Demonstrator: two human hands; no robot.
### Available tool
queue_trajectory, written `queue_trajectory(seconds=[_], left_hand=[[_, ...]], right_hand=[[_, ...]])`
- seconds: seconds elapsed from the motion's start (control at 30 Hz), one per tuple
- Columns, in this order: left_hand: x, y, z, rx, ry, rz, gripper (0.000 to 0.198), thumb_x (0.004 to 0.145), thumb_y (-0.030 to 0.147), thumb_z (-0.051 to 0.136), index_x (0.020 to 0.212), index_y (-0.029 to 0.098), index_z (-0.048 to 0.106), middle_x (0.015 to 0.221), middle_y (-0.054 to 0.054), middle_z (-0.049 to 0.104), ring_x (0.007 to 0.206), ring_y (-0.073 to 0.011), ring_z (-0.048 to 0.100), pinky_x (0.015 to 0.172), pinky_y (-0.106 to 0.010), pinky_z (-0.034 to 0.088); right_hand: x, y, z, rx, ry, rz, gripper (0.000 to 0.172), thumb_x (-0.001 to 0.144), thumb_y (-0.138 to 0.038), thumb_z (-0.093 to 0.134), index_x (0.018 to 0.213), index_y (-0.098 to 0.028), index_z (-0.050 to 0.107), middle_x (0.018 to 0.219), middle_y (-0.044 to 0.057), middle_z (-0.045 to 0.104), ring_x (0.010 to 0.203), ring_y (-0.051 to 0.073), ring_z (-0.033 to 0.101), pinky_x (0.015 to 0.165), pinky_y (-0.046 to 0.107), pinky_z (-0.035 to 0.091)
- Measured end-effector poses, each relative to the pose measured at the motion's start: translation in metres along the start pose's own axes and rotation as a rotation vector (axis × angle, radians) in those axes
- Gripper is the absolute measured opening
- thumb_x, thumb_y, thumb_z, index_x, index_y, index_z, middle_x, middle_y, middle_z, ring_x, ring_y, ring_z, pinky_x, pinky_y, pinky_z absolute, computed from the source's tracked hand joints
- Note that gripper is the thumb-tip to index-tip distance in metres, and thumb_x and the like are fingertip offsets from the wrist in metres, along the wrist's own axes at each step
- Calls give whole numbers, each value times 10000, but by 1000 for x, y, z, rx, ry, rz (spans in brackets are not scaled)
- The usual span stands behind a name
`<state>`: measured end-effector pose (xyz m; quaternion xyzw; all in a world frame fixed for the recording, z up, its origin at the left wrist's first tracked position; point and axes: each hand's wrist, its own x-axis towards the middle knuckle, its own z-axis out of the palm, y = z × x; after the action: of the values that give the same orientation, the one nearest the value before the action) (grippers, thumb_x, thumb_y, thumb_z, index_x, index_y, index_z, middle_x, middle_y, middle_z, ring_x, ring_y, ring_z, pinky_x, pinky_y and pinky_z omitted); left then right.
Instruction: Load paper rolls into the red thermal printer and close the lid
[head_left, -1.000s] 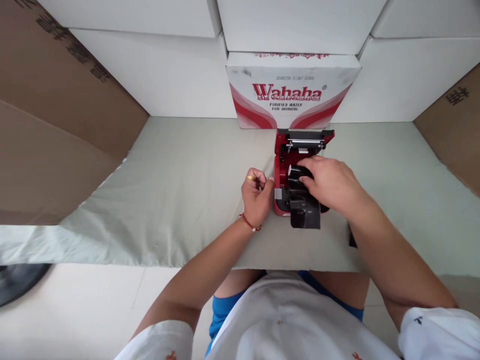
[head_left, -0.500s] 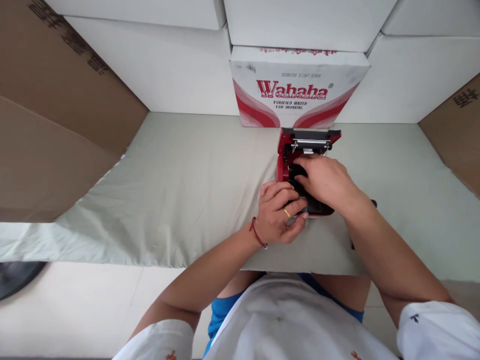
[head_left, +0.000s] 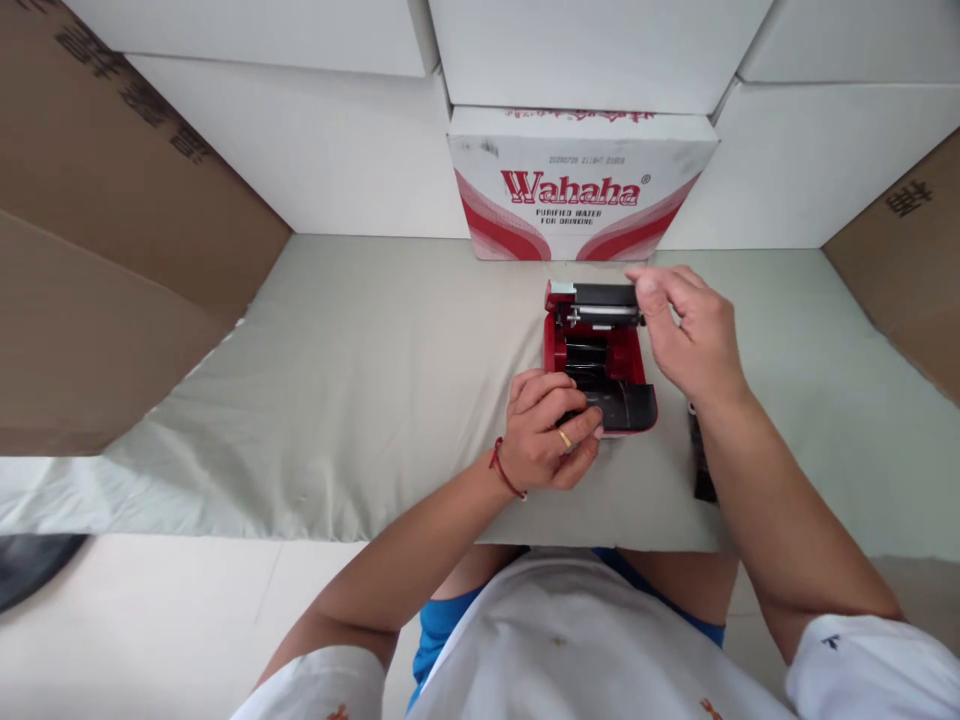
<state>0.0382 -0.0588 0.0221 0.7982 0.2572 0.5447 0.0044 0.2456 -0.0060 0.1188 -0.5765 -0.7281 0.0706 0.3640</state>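
Note:
A small red-and-black machine (head_left: 646,398) sits on the cloth in front of me with its hinged lid (head_left: 600,293) raised. Glossy black rounded parts (head_left: 586,352) show inside its red body, and a metal bar runs along the lid. My left hand (head_left: 551,430) is wrapped round the machine's front left corner, fingers curled over its black front cover. At the lid's right end, my right hand (head_left: 690,325) pinches the edge between thumb and fingers. My fingers hide that end of the lid.
Behind the machine stands a white and red Wahaba-style water carton marked Wahaha (head_left: 577,190), against stacked white boxes (head_left: 360,140). Brown cartons (head_left: 112,300) flank the cloth-covered table (head_left: 360,400). A slim black object (head_left: 703,470) lies beside my right forearm.
My right hand has come out of the machine's inside and moved up to the lid's right end. The lid has tilted somewhat. My left hand stays on the front left corner.

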Motion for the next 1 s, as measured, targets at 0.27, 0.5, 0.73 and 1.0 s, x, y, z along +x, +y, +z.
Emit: queue_trajectory(seconds=[0.27, 0.5, 0.73, 1.0], left_hand=[[-1, 2, -1, 20, 15, -4, 241, 870, 253, 742, 1093, 345, 748, 873, -16, 763, 1015, -264, 729, 952, -461, 525], [7, -4, -9, -72, 101, -233, 424, 1060, 372, 567, 1473, 303, 634, 1154, -68, 862, 1185, -284, 805, 1181, -507, 453], [13, -8, -15, -199, 64, -542, 351, 1152, 408, 463, 1189, 263, 780, 986, -56, 887, 942, -236, 793, 1073, -472, 507], [12, 7, -24, -243, 25, -534, 212, 1016, 137, 602, 1151, 230, 735, 1090, -77, 824, 1087, -219, 798, 988, -379, 615]], right_hand=[[-74, 10, -4, 104, -71, -153, 400, 1138, -353, 464, 1274, -270, 831, 1373, 86, 831, 1391, 269, 735, 1292, 568, 467], [-85, 20, 11, 166, -15, -127, 422, 1124, -319, 445, 1234, -276, 851, 1350, 75, 838, 1390, 258, 737, 1292, 588, 469], [-88, 20, 12, 204, 13, -144, 414, 1135, -270, 449, 1239, -274, 849, 1340, 65, 843, 1393, 251, 735, 1294, 577, 473], [-89, 21, 11, 286, 52, -213, 292, 1097, -179, 596, 1267, -240, 826, 1340, 100, 842, 1353, 260, 756, 1201, 504, 563]])
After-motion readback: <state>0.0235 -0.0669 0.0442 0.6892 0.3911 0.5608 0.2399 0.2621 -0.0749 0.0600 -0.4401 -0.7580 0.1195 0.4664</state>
